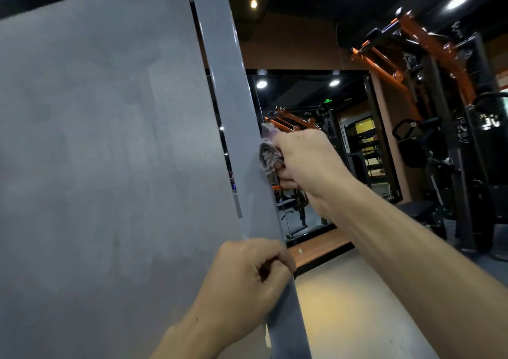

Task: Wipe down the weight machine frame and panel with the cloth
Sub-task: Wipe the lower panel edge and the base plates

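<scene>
Right hand (305,163) raised, fingers curled, arm extended; left hand (247,273) lower, fist-curled.

A big gray panel (96,152) fills the left side. The gray frame post (233,111) stands beside it. A bunched cloth (268,155) presses against the post's right edge, mid-picture.

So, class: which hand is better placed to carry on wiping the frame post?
The right hand: it grips the cloth against the frame post. The left hand only grips the post lower down.
</scene>
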### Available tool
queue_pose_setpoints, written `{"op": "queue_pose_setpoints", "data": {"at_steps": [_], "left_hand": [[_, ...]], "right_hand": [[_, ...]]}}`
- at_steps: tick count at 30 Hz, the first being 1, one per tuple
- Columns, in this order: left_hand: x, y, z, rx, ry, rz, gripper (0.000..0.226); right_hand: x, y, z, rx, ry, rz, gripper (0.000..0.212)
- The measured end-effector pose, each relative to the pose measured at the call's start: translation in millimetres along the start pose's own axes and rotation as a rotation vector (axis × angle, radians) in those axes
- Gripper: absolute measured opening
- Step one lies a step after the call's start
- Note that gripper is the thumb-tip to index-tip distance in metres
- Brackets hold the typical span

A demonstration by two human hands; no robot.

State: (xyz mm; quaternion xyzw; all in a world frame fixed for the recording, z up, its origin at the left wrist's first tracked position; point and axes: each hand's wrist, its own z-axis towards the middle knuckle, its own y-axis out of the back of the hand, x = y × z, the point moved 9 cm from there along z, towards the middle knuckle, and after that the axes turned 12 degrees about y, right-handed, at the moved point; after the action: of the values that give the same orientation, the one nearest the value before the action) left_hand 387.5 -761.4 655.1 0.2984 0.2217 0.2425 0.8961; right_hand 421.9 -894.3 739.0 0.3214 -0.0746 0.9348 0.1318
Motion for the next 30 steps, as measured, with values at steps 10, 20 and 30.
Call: {"op": "queue_pose_setpoints", "data": {"at_steps": [10, 20, 30], "left_hand": [[0, 28, -33, 0.06, 0.008, 0.015, 0.027], [40, 45, -92, 0.033, 0.182, -0.056, 0.024], [83, 53, -191, 0.065, 0.76, -0.89, 0.019]], "right_hand": [[46, -4, 11, -0.096, -0.058, -0.005, 0.018], [19, 12, -86, 0.05, -0.115, -0.216, 0.023], [5, -91, -218, 0.393, -0.3, 0.155, 0.023]]}}
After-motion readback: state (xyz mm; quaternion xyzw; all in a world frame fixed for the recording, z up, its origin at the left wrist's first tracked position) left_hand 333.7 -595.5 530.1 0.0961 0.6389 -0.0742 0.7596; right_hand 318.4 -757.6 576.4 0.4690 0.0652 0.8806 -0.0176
